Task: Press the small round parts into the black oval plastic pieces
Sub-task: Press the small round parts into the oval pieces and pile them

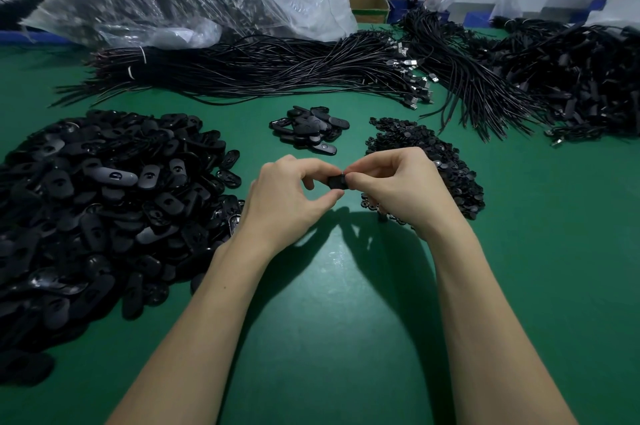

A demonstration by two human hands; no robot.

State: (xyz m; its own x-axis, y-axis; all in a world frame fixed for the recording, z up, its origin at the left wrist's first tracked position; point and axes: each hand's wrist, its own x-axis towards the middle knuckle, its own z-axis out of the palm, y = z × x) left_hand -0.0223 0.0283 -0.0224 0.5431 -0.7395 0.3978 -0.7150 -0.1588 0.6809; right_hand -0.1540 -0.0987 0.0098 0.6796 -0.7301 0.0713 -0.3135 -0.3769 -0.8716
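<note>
From the head view, the left hand (291,192) and right hand (398,182) met above the green table mat (329,320), both pinching one black oval plastic piece (335,181) between fingertips. The heap of small round black parts (446,165) lay just behind the right hand. A crooked push might pop the round part loose; it was hidden by fingers.
</note>
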